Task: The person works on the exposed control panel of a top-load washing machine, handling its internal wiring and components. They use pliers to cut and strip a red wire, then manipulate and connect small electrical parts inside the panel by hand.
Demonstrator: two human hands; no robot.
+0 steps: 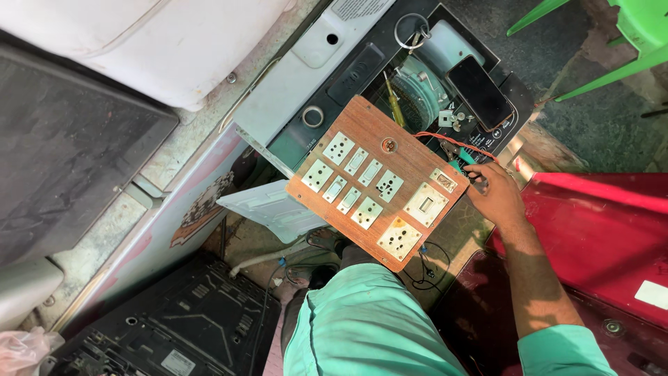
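**Right hand at the edge of a wooden switchboard**

A rectangular brown wooden board (390,182) fitted with white sockets and switches lies tilted across the middle of the scene, resting over an opened grey-and-black appliance (313,83). The person's right hand (495,193) sits at the board's right edge, fingers curled around a small pair of green-handled pliers (456,154) — the tool's jaws point left towards the board's far right corner. A thin red wire (452,139) runs past the pliers along the far edge of the board. The left hand is out of sight.

Farther back, a black smartphone (480,90) lies face up on the appliance, with a yellow-handled screwdriver (395,104) just left of it and a metal key ring (410,31) beyond. A dark red casing (612,230) fills the right side — a black plastic panel (174,327) lies near left. Green plastic chair legs (612,42) stand at the far right. The person's teal sleeve (369,327) covers the near centre.
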